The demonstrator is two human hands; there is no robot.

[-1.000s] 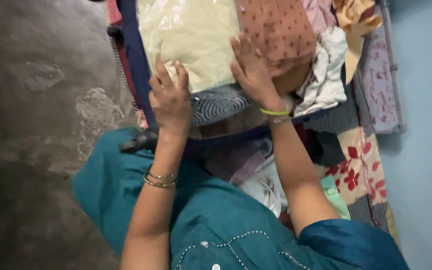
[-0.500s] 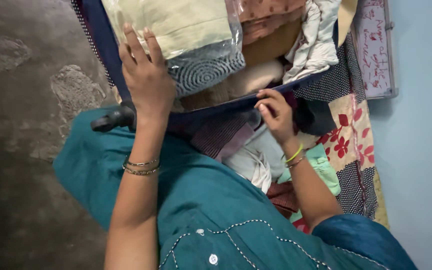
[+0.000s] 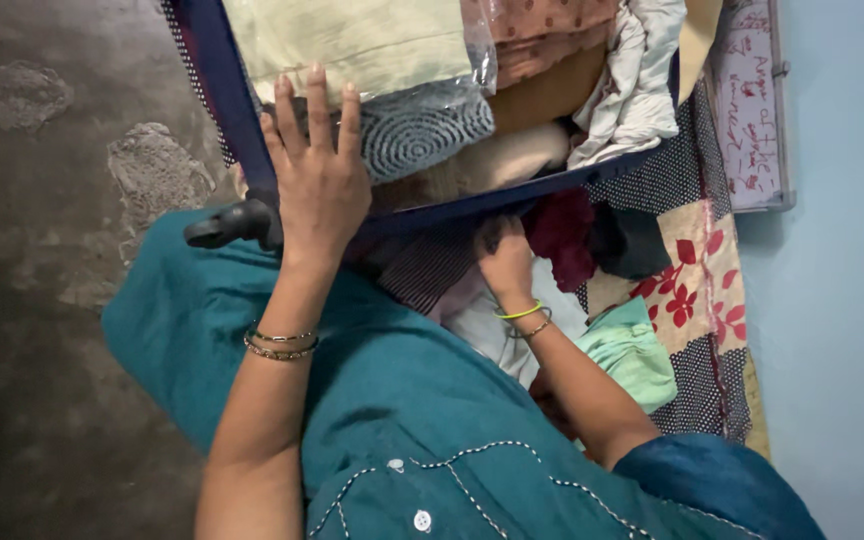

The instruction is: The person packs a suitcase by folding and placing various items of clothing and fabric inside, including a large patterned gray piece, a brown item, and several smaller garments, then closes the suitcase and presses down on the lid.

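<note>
— Where is our left hand right now?

— Flat and spread, fingers fanned toward twelve o'clock, palm pressed on the near corner of the open navy-blue fabric suitcase. It pinches nothing. It seems to be there to steady the case, because the case sits tilted, its near edge raised over our lap.

— And what is under the fingertips?

— The clear plastic bag holding a pale yellow folded cloth, with a grey-blue cloth printed with rings just at three o'clock of the hand. Both lie inside the case, packed tight against its rim, which would explain why they stay put despite the tilt.

— Our right hand?

— At four o'clock of the left one, tucked below the case's dark edge. The fingers are curled together around dark fabric there, though we cannot tell exactly what they grip, since the rim hides the tips. We judge it is working at the underside or the clothes beneath.

— What lies around it?

— A maroon garment at two o'clock of the right hand, a white cloth at six o'clock, and a mint-green folded cloth at four o'clock, all loose on the patchwork quilt with red flowers.

— And the black suitcase wheel?

— At eight o'clock of the left hand, hanging over our teal-green tunic, clear of the grey concrete floor.
</note>
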